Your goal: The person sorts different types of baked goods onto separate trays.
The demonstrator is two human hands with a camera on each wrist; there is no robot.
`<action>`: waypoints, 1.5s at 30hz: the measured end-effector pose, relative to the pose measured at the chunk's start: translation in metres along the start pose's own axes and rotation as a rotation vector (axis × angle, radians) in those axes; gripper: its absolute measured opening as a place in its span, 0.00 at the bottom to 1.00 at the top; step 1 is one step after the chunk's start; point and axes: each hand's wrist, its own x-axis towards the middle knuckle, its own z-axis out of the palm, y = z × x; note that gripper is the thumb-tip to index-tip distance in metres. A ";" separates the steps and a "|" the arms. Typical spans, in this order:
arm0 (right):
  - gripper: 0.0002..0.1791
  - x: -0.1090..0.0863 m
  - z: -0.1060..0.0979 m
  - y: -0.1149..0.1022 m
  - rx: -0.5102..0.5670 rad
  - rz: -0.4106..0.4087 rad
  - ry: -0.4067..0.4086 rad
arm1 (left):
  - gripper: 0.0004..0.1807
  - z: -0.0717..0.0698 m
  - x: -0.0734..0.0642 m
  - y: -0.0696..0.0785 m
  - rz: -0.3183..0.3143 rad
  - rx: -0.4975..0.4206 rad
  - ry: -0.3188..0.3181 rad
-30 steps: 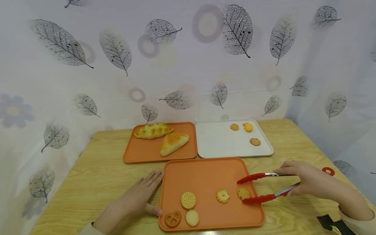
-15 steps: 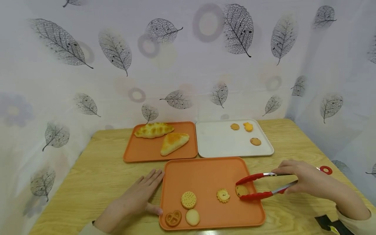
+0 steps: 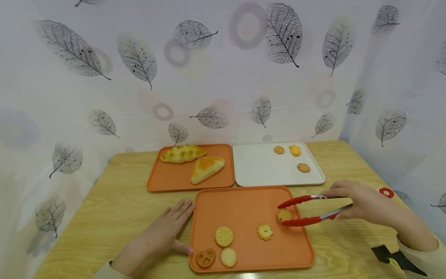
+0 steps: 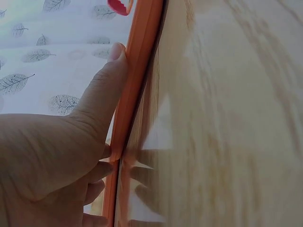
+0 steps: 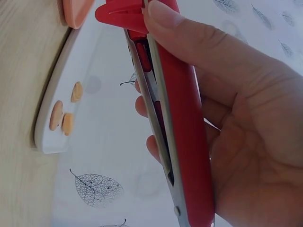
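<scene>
My right hand (image 3: 359, 203) grips red-tipped metal tongs (image 5: 182, 127), thumb on one side and fingers round the other. The tong tips stand on either side of a round speckled cookie (image 3: 284, 215) at the right part of the front orange tray (image 3: 244, 205); whether both tips touch it I cannot tell. My left hand (image 3: 167, 230) lies flat with fingers spread, its thumb and fingertips against that tray's left edge. On the tray also lie a scalloped cookie (image 3: 265, 232), a dotted round biscuit (image 3: 224, 237), a pretzel-shaped cookie (image 3: 205, 258) and a plain round cookie (image 3: 228, 257).
Behind, a second orange tray (image 3: 170, 182) bears a long golden bread (image 3: 182, 154) and a triangular pastry (image 3: 208, 169). Beside it, a white tray (image 3: 265, 170) carries three small cookies, one of them speckled (image 3: 304, 167). A leaf-printed curtain (image 3: 223, 77) hangs at the back.
The right hand and tongs have moved slightly away from me and to the left, and the speckled cookie has shifted the same way between the tips. My left hand stays put.
</scene>
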 end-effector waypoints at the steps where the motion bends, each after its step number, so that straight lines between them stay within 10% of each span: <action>1: 0.33 0.001 -0.001 0.000 -0.001 0.000 0.005 | 0.68 -0.001 0.000 0.000 0.002 0.005 0.003; 19: 0.32 0.032 -0.017 0.021 -0.050 0.011 0.107 | 0.68 -0.005 0.002 -0.001 0.024 0.027 -0.001; 45: 0.30 0.052 -0.013 0.055 -0.174 0.261 0.092 | 0.68 -0.006 0.002 -0.001 0.009 0.009 -0.019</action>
